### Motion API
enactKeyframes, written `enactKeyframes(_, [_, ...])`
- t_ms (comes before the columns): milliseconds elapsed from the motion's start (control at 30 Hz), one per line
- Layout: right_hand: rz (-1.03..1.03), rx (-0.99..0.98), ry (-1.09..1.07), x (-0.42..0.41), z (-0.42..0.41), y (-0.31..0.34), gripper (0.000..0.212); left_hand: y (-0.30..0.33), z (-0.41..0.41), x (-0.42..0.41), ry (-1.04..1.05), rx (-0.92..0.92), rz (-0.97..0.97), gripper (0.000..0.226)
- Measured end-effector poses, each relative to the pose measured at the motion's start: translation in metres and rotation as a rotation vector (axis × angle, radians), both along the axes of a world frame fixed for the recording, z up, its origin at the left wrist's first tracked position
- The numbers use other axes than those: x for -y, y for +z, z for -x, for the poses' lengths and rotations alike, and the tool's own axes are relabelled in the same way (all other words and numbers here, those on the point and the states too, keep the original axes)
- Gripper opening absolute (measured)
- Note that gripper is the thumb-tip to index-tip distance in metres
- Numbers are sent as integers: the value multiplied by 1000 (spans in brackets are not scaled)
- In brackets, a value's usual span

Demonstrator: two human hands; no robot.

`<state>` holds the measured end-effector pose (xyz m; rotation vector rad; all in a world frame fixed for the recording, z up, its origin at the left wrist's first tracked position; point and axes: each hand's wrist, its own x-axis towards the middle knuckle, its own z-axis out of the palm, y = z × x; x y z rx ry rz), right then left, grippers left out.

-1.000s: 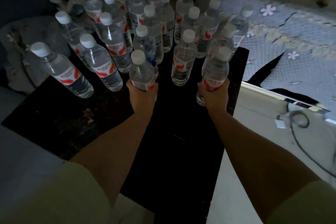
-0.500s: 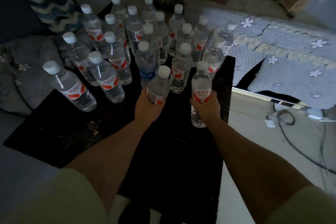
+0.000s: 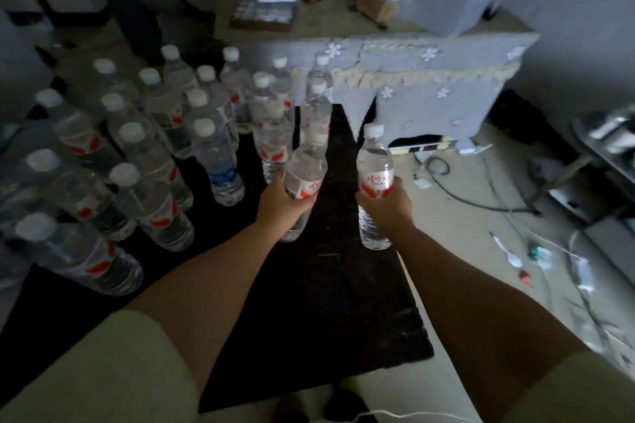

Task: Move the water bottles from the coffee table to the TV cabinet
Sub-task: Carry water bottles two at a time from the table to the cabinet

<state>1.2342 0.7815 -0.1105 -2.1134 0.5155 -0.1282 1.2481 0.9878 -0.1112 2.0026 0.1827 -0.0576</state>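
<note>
My left hand (image 3: 283,204) grips a clear water bottle (image 3: 305,168) with a red and white label, tilted a little to the right, lifted above the black coffee table (image 3: 336,302). In my right hand (image 3: 388,204) is a second bottle (image 3: 374,165) of the same kind, held upright near the table's right edge. Several more capped bottles (image 3: 151,182) stand crowded on the left and far part of the table. One of them carries a blue label (image 3: 220,165).
A seat draped in a grey cloth with white flowers (image 3: 429,93) stands past the table's far end. Cables and a power strip (image 3: 426,148) lie on the pale floor to the right, with small litter (image 3: 515,261). Cluttered items sit on a surface behind (image 3: 271,7).
Both hands have lifted their bottles off the table and drawn them back and to the right. The view has swung up and right, showing more of the floor and the draped seat.
</note>
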Motion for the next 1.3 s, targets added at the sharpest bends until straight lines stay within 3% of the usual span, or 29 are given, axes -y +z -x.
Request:
enactKeyframes(100, [-21, 22, -125, 22, 28, 13, 55, 12, -1, 25, -135, 57, -15, 60])
enactKeyframes(533, [-8, 125, -617, 129, 202, 45, 53, 47, 72, 196, -654, 147, -56, 63])
enactKeyframes(767, [48, 123, -976, 199, 383, 56, 59, 60, 208, 316, -996, 168, -29, 52])
enactKeyframes(967, [78, 78, -1227, 219, 539, 50, 58, 56, 344, 376, -1276, 130, -11, 59])
enactKeyframes(1300, [110, 47, -1538, 223, 705, 46, 50, 52, 502, 450, -1594, 70, -17, 57])
